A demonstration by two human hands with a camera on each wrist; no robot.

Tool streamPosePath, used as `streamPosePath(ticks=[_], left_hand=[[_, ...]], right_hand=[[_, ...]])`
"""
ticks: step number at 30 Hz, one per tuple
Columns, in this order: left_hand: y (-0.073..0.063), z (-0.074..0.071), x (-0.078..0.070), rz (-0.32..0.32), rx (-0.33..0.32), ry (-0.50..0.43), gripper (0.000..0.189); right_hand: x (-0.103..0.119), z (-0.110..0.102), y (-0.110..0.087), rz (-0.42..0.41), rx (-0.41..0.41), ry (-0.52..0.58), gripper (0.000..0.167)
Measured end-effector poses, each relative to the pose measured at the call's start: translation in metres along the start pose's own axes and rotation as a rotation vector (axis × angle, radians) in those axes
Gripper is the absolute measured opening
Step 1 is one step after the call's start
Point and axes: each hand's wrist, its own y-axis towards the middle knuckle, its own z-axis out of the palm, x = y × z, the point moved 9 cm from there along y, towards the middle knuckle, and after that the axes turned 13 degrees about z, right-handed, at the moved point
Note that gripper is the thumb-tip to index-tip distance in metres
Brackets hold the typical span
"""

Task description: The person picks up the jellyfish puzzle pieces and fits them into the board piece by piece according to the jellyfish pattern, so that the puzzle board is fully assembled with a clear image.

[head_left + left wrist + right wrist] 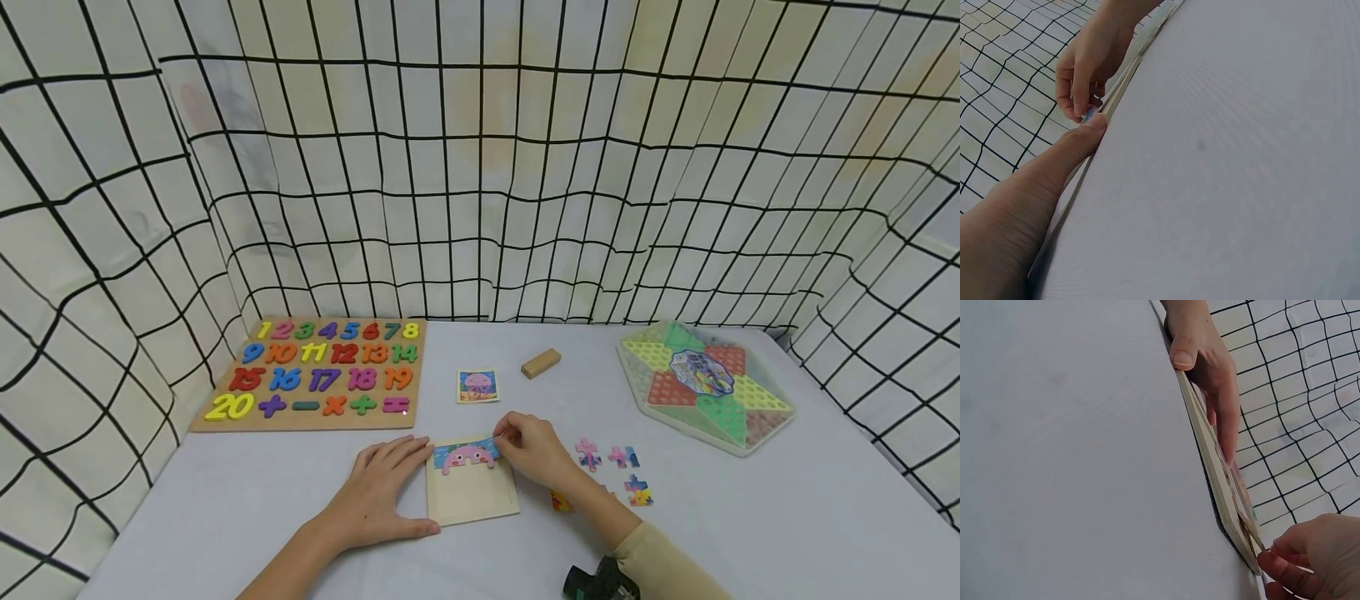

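Observation:
A square wooden puzzle tray [472, 498] lies on the table between the hands. Along its far edge are fitted jigsaw pieces [463, 456] showing a pink face on blue; bare wood shows below them. My left hand [384, 493] rests against the tray's left side, fingers extended near the far corner and thumb at the near corner. At the far right corner, my right hand [532, 448] pinches a small puzzle piece [1090, 114], mostly covered by the fingertips. Loose puzzle pieces [588, 454] lie right of the tray, some hidden behind the right forearm.
Behind the tray are a small picture card [477, 386] and a wooden block [541, 363]. A number board [307, 408] stands at the back left, a hexagonal game box [705, 387] at the back right. Black netting [480, 193] surrounds the table.

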Motion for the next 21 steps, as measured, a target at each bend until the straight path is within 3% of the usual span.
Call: streamPosePath(ticks=[10, 21], left_hand=[[0.001, 0.0, 0.0, -0.001, -0.006, -0.013, 0.103], [0.001, 0.0, -0.001, 0.003, 0.003, -0.003, 0.102]], right_hand=[[-0.003, -0.007, -0.002, 0.008, -0.015, -0.019, 0.007], [-0.023, -0.031, -0.006, 0.057, -0.05, -0.023, 0.005]])
